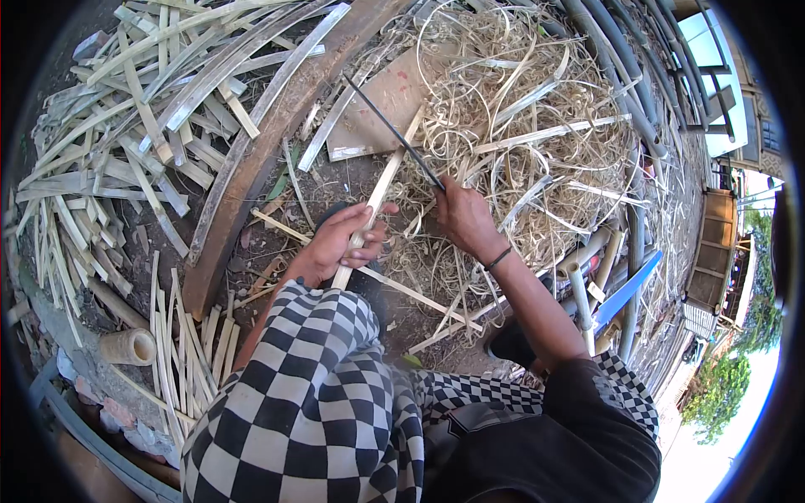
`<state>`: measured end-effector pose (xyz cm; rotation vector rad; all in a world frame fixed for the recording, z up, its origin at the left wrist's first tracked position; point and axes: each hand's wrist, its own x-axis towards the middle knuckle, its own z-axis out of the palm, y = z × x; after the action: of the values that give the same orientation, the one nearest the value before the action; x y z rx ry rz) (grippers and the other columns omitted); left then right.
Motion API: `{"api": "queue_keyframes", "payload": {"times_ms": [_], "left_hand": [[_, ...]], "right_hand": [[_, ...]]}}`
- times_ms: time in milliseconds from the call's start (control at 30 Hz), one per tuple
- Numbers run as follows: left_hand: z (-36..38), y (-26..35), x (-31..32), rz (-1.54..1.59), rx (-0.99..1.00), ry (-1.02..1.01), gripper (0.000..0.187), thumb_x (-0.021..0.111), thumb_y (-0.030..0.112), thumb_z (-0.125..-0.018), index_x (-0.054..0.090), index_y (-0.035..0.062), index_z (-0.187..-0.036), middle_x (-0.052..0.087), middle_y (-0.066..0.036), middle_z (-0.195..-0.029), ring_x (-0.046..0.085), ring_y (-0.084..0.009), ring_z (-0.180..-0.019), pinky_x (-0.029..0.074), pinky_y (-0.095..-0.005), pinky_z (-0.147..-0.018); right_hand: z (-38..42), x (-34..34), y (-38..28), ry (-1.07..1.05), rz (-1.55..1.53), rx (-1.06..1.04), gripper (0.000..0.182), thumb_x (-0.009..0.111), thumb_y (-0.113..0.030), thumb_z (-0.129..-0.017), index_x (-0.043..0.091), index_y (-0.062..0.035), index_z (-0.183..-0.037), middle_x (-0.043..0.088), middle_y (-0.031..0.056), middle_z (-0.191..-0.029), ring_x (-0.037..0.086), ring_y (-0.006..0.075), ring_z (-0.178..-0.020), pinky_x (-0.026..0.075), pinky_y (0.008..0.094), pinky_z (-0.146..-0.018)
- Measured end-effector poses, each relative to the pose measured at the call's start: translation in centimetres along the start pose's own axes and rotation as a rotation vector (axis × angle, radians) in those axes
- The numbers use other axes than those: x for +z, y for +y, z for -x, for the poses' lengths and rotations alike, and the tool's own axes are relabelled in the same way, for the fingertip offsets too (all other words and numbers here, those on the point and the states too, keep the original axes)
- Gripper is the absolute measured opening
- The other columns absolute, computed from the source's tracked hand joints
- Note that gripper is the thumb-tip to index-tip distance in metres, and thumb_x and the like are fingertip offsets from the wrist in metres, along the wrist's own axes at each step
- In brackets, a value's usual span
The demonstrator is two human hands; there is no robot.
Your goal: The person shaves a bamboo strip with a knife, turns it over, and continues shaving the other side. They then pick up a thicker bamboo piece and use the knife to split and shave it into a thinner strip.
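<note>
My left hand (pixel 340 241) is wrapped around a pale split bamboo strip (pixel 384 180), which runs from the checkered cloth (pixel 293 402) over my knee up and away from me. In my right hand (pixel 468 222), closed in a fist, is a knife (pixel 387 124) with a long, thin dark blade; its handle is hidden by my fingers. The blade crosses the strip beyond my left hand, pointing to the upper left. Curly bamboo shavings (pixel 503 109) lie heaped just beyond both hands.
A brown wooden beam (pixel 260 168) slants along the left, with piled bamboo strips (pixel 109 159) beyond it. A flat brown sheet (pixel 369 117) lies by the shavings. Bamboo poles (pixel 612 67), a flat blue object (pixel 629 289) and a short bamboo tube (pixel 130 346) lie around.
</note>
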<state>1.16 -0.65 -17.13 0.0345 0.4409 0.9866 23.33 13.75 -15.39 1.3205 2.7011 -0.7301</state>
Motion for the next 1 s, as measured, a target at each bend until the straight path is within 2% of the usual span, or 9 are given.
{"api": "queue_keyframes", "payload": {"times_ms": [67,133,167,267,300,433,533,867,1000], "left_hand": [[-0.4,-1.2,0.4,-0.046,-0.007,0.141,0.028,0.036,0.023,-0.111,0.05,0.0053,-0.127,0.045,0.001,-0.079,0.038,-0.0043,-0.054,0.03,-0.0205,-0.04],[-1.1,-2.1,2.4,-0.585,-0.009,0.569,0.029,0.037,0.026,-0.111,0.054,0.0042,-0.119,0.044,0.001,-0.072,0.039,-0.0039,-0.054,0.032,-0.0223,-0.043],[-1.8,-3.3,1.9,-0.892,0.1,0.669,0.031,0.04,0.028,-0.109,0.056,0.0009,-0.11,0.055,-0.008,-0.068,0.057,-0.0183,-0.058,0.044,-0.0354,-0.052],[-2.6,-4.7,0.5,-1.271,0.275,0.768,0.028,0.041,0.026,-0.108,0.055,0.0015,-0.109,0.057,-0.01,-0.071,0.057,-0.0221,-0.057,0.044,-0.0365,-0.056],[-2.6,-4.5,2.0,-1.33,0.276,0.816,0.03,0.045,0.026,-0.106,0.055,-0.0026,-0.11,0.065,-0.032,-0.094,0.059,-0.054,-0.097,0.044,-0.0597,-0.083],[-2.9,-4.9,2.8,-1.415,0.292,0.876,0.028,0.046,0.024,-0.105,0.054,-0.002,-0.11,0.064,-0.033,-0.095,0.059,-0.0536,-0.094,0.044,-0.0611,-0.082],[-2.8,-4.9,3.1,-1.418,0.325,0.879,0.027,0.045,0.023,-0.105,0.054,-0.0016,-0.11,0.064,-0.034,-0.094,0.059,-0.0543,-0.092,0.044,-0.0622,-0.082],[-2.9,-5.1,2.9,-1.428,0.32,0.856,0.021,0.047,0.018,-0.103,0.053,-0.001,-0.11,0.065,-0.032,-0.084,0.061,-0.0546,-0.084,0.045,-0.0625,-0.076],[-2.8,-5.2,2.5,-1.441,0.372,0.859,0.022,0.047,0.017,-0.102,0.052,-0.0019,-0.112,0.064,-0.033,-0.085,0.061,-0.0545,-0.085,0.045,-0.0623,-0.077]], "right_hand": [[0.2,-0.5,-0.3,0.0,0.011,0.024,0.018,0.054,-0.02,-0.1,0.055,-0.0028,-0.106,0.063,0.0254,-0.068,0.064,0.0449,-0.065,0.049,0.0545,-0.059],[0.4,-0.8,-0.6,0.02,0.04,-0.016,0.016,0.054,-0.019,-0.1,0.054,-0.0035,-0.103,0.062,0.0234,-0.065,0.064,0.0446,-0.063,0.05,0.0538,-0.058],[0.3,-0.8,-0.7,0.022,0.069,-0.037,0.016,0.054,-0.019,-0.099,0.053,-0.0034,-0.101,0.062,0.0223,-0.066,0.063,0.0441,-0.063,0.05,0.0534,-0.058],[0.3,-1.4,-1.8,0.017,0.098,-0.117,0.011,0.056,-0.008,-0.091,0.05,0.0002,-0.095,0.064,0.0196,-0.075,0.066,0.038,-0.062,0.053,0.0482,-0.057],[0.4,-1.5,-2.2,0.023,0.094,-0.158,0.011,0.056,-0.008,-0.091,0.05,0.0003,-0.095,0.064,0.0194,-0.076,0.066,0.0375,-0.062,0.053,0.0476,-0.057],[0.7,-1.7,-2.5,0.082,0.083,-0.277,0.011,0.056,-0.006,-0.09,0.05,-0.0002,-0.097,0.065,0.0198,-0.079,0.066,0.0357,-0.06,0.053,0.0467,-0.055],[-0.9,-0.1,-0.4,-0.015,0.228,-0.113,0.012,0.055,-0.006,-0.089,0.05,-0.0004,-0.098,0.065,0.0198,-0.079,0.066,0.0352,-0.06,0.052,0.0469,-0.053],[-0.9,0.1,-0.9,0.049,0.263,-0.145,0.008,0.053,-0.006,-0.093,0.048,-0.0003,-0.097,0.064,0.0178,-0.073,0.066,0.0339,-0.058,0.052,0.0453,-0.05],[-0.7,-1.8,-3.2,-0.05,0.2,-0.114,0.01,0.055,-0.006,-0.091,0.05,-0.0003,-0.097,0.065,0.0181,-0.074,0.067,0.0335,-0.059,0.052,0.0439,-0.05]]}}
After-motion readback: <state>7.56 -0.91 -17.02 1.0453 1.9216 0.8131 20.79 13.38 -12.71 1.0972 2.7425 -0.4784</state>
